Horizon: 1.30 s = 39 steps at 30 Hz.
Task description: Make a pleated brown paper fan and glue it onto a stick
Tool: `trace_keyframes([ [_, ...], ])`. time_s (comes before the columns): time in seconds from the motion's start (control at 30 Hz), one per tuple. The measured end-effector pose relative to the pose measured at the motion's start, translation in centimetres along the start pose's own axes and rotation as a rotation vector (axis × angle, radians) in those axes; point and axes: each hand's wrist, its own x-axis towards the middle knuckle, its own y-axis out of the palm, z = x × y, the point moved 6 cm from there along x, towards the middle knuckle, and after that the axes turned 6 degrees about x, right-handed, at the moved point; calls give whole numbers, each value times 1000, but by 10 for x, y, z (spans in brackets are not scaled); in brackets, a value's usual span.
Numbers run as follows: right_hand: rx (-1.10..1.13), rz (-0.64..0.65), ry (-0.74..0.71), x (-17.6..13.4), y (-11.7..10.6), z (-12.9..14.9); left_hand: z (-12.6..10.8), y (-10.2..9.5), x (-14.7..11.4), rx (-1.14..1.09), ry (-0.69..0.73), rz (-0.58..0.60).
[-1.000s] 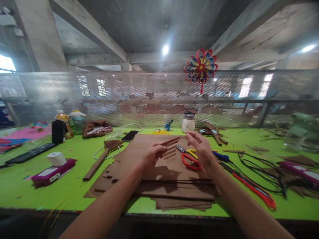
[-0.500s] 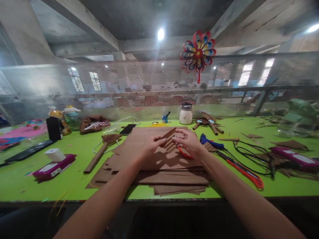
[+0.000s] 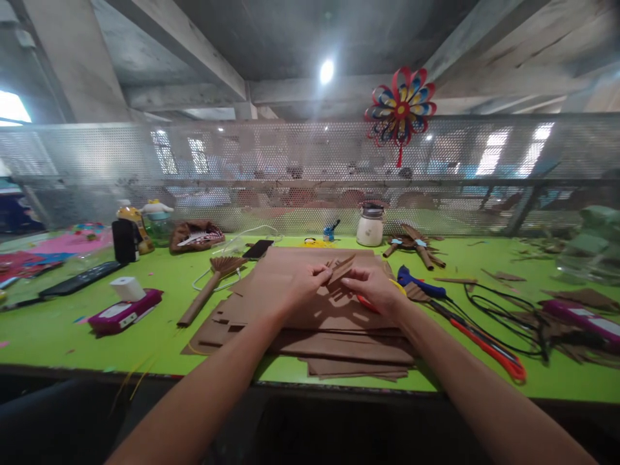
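Note:
A small pleated piece of brown paper (image 3: pixel 340 271) is held up between my two hands, over a stack of brown paper sheets (image 3: pixel 290 303). My left hand (image 3: pixel 312 284) pinches its left side with thumb and forefinger. At its right edge my right hand (image 3: pixel 372 285) grips it with bent fingers. Scissors with red and yellow handles (image 3: pixel 367 303) lie on the sheets, partly under my right hand. To the left rests a rolled paper stem with a fan-shaped top (image 3: pixel 208 290).
Right of the stack lie a blue glue gun (image 3: pixel 421 284), its black cord (image 3: pixel 498 316) and a red utility knife (image 3: pixel 494 351). A purple power strip (image 3: pixel 126 312) sits left. At the back stand a white jar (image 3: pixel 370 227) and paper pieces with stems (image 3: pixel 416 245).
The pleated paper has tilted flatter and its folds look more closed together between my fingers. The whole view has shifted slightly, so things appear further right.

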Motion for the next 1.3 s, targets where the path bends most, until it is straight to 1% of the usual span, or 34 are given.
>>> trace_keyframes([
  [0.13, -22, 7, -28, 2, -1, 0, -10, 2, -3, 130, 69, 10],
  [0.3, -14, -5, 0, 5, -6, -6, -14, 3, -5, 292, 143, -8],
  [0.43, -14, 21, -11, 5, -4, -6, -17, 7, -7, 431, 180, -21],
  [0.5, -27, 7, -11, 5, -2, -6, -19, 8, -9, 534, 201, -42],
  [0.57, -55, -41, -1, 4, -3, -7, -19, 9, -9, 609, 219, -60],
  [0.63, -101, -98, 11, 3, -6, -8, -17, 11, -9, 618, 227, -46],
  [0.7, -143, -132, 11, 3, -8, -8, -15, 14, -8, 573, 232, -7],
  [0.83, -163, -119, -11, 3, -9, -8, -11, 17, -6, 466, 226, 37],
  [1.0, -162, -121, 1, 4, -9, -10, -7, 15, -5, 368, 153, 38],
  [1.1, -155, -131, 26, 4, -9, -14, -6, 14, -5, 421, 139, 23],
  [1.2, -166, -131, 24, 4, -9, -16, -9, 13, -7, 504, 168, 13],
  [1.3, -171, -160, 13, 5, -10, -17, -12, 15, -9, 553, 199, 14],
])
